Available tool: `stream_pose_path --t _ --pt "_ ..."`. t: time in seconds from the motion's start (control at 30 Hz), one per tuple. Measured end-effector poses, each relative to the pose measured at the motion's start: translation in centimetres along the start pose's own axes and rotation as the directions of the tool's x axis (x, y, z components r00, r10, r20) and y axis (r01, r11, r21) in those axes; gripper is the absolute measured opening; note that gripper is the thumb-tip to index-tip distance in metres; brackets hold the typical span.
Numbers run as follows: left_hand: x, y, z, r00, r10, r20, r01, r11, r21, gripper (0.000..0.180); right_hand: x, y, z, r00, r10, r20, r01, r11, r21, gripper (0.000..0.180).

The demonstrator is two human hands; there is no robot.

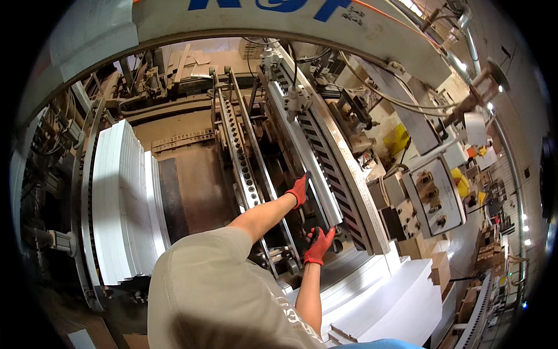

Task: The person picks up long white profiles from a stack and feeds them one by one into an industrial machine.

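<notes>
My left hand [299, 191], in a red glove with black on it, reaches into the machine. Its fingers stretch out against a narrow pale strip [317, 195] beside a long silver bar [317, 174]. Nearer to me, by the bar's near end, is my right hand [318, 245] in a matching glove. Its black palm side faces up, with fingers slightly bent and thumb apart. I see nothing held in either hand; whether the right fingertips touch the strip cannot be made out. Left of my hands run metal rails [239, 154] with a row of round black parts.
A stack of white panels [119, 200] stands on edge at the left. More white panels [389, 299] lie at the lower right. A striped black guard [331, 171] runs along the bar, and a control panel [435, 195] stands to the right. A large beam [244, 23] crosses overhead.
</notes>
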State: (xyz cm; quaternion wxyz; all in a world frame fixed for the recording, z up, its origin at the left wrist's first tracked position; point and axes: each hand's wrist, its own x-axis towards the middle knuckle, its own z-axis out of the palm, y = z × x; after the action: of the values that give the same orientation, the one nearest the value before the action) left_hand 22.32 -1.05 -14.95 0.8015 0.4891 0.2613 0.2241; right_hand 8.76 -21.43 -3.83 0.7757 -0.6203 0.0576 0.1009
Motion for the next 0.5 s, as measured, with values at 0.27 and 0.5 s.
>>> stream_pose_path --t 0.27,0.5 --pt "-2.4 2.3 1.4 0.892 -0.423 0.158 0.449 0.796 -0.406 0.048 -6.7 1.2 -0.7 0.818 -0.356 0.451 0.574 0.545 -0.611 0.053" --pt "-4.1 4.3 2.1 0.881 -0.472 0.038 0.431 0.767 -0.476 0.045 -8.4 -0.8 -2.0 0.705 -0.334 0.625 0.708 0.301 -0.639 0.054"
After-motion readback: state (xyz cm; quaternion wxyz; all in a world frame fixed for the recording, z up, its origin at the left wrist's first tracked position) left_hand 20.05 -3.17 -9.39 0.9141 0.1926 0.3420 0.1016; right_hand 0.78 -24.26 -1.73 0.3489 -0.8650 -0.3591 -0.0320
